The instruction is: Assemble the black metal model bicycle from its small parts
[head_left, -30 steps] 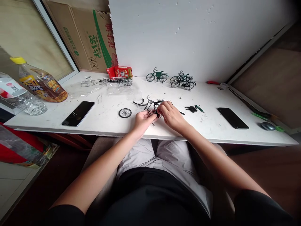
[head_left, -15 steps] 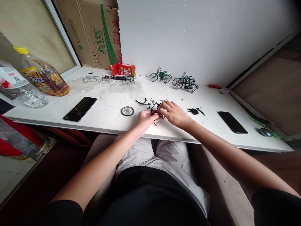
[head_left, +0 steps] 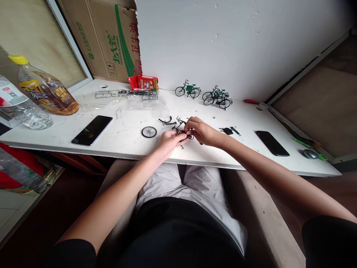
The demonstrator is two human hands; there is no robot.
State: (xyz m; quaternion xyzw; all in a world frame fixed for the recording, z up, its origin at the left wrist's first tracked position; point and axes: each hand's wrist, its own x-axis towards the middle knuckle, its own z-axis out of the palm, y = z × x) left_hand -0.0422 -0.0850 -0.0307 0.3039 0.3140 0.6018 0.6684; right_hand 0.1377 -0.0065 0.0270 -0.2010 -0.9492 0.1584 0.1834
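Observation:
Between my two hands, just above the table's front part, is a black model bicycle frame (head_left: 178,130) with a saddle and grey handlebars. My left hand (head_left: 170,142) is closed on it from the left, thumb on top. My right hand (head_left: 199,130) pinches at the frame's right side; its fingertips hide what they grip there. A loose spoked wheel (head_left: 149,131) lies flat to the left of my left hand. Behind it lie a curved black mudguard (head_left: 165,120) and a thin black part. Right of my right hand are a small black piece (head_left: 227,130) and a green strip (head_left: 235,130).
Several finished model bicycles (head_left: 187,89) stand along the back wall. Parts sprues (head_left: 128,93), clear plastic and a red box (head_left: 147,82) lie at the back left. Phones (head_left: 92,130) lie on both sides. Two bottles (head_left: 48,87) stand at far left, a cardboard box (head_left: 111,41) behind.
The view has shifted slightly, moving the scene a little left. My right hand's fingers have curled more at the bicycle frame. Both hands stay at it.

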